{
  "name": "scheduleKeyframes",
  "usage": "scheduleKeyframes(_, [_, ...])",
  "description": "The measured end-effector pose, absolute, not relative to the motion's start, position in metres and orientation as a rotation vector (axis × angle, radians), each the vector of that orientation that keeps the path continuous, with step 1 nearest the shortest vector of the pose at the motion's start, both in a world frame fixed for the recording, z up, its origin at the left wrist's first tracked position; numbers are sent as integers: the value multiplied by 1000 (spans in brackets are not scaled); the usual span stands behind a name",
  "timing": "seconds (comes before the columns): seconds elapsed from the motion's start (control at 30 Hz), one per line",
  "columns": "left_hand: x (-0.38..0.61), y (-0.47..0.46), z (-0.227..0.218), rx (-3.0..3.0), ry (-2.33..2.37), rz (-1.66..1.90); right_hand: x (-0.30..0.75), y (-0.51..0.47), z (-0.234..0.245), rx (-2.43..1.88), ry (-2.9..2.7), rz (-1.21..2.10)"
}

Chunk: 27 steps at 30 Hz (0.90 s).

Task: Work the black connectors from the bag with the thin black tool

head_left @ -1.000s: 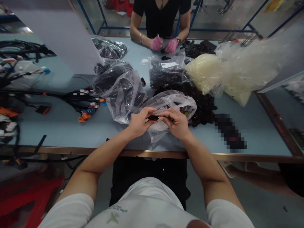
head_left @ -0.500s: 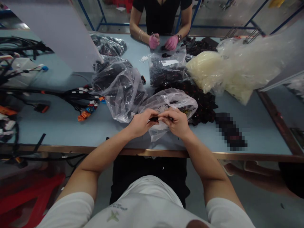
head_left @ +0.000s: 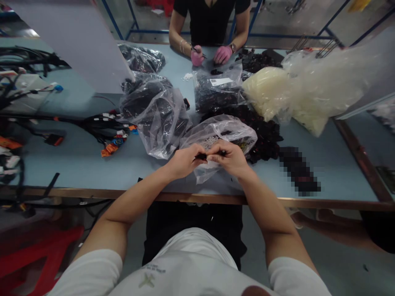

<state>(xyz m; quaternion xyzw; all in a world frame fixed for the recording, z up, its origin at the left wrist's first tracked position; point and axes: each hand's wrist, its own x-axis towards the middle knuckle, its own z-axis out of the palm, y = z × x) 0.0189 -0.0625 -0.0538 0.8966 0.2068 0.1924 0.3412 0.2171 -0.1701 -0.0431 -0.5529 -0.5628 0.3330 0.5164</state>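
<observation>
My left hand (head_left: 186, 161) is closed on a small black plastic part (head_left: 201, 156), pinching it between thumb and fingers. At its right side my right hand (head_left: 230, 156) is closed too, its thumb and forefinger pressed together against the part's end. Something dark shows in the curl of its fingers, too small to make out. Both hands are just above the near side of an open clear plastic bag (head_left: 236, 128) that holds small white pieces (head_left: 210, 142). Behind the bag lies a heap of black plastic parts (head_left: 265, 137).
Filled clear bags (head_left: 160, 123) lie left of centre, wire harnesses (head_left: 92, 123) farther left. Pale yellow bags (head_left: 271, 88) sit at right, near a pixelated dark object (head_left: 299, 170). Opposite, a co-worker's pink-gloved hands (head_left: 222, 55) work, one holding a thin tool. A wooden edge (head_left: 200, 198) borders the table.
My hands stay in nearly the same place, with the black part turned slightly in my fingers. The co-worker's tool-holding hand has shifted a little left and lower, and the tool now points right.
</observation>
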Motion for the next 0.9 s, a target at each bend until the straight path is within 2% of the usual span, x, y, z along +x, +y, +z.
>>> scheduleKeyframes(0.27, [16, -62, -63, 2389, 316, 508, 221, -169, -42, -1280, -1171, 1213])
scheduleKeyframes(0.4, [17, -62, -67, 2395, 323, 550, 221, -167, -43, -1272, -1102, 1250])
scheduleKeyframes(0.53, [19, -62, -62, 2274, 455, 614, 227, -169, -43, -1349, -1192, 1048])
scheduleKeyframes(0.73, [21, -60, -59, 1956, 515, 667, 236, -167, -56, -1880, -1622, 321])
scheduleKeyframes(0.9, [25, -60, -56, 1594, 502, 595, 228, -162, -65, -2185, -1811, 273])
